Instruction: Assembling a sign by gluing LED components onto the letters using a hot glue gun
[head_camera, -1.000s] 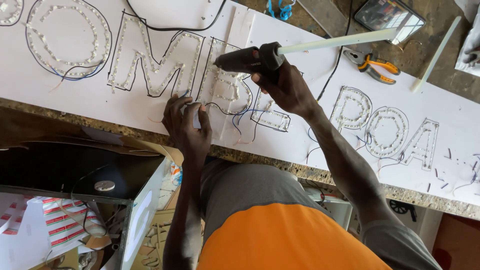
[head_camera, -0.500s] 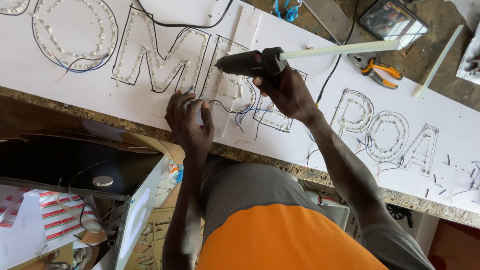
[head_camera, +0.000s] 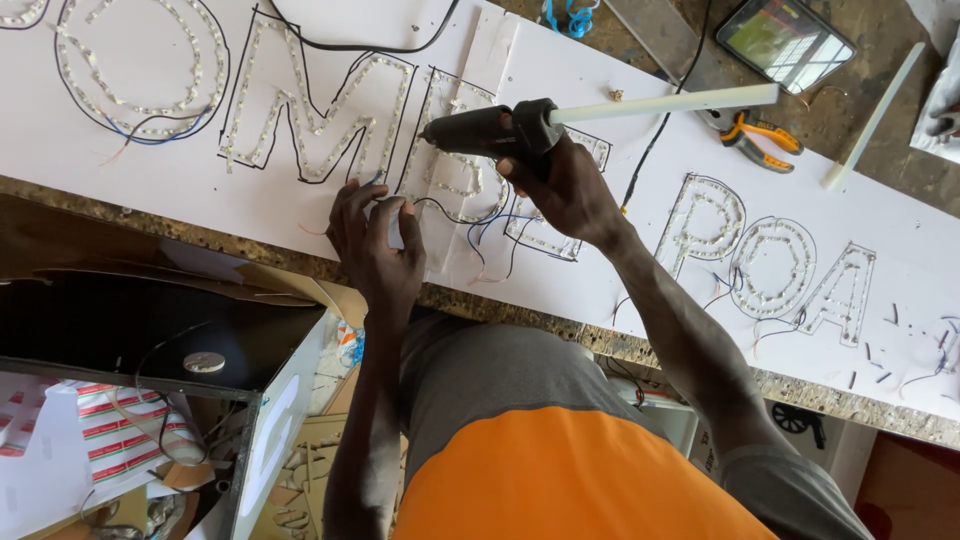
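Observation:
A long white sign board (head_camera: 620, 90) lies on the stone-topped bench, with letter outlines filled with small LED modules and thin wires. My right hand (head_camera: 565, 185) grips a black hot glue gun (head_camera: 490, 130), its nozzle pointing left over a middle letter and a long pale glue stick (head_camera: 665, 103) sticking out the back. My left hand (head_camera: 378, 240) presses down on the board near its front edge, fingertips on LED modules and wires just below the gun's nozzle.
Orange-handled pliers (head_camera: 755, 133), a spare glue stick (head_camera: 872, 118) and a tablet (head_camera: 785, 40) lie at the far right of the bench. An open box (head_camera: 150, 330) with striped material stands on the floor to the left. Loose wire offcuts scatter at the right end.
The view has shifted slightly. My left hand has slid a little along the board's front edge, and the glue gun stays over the middle letter in my right hand.

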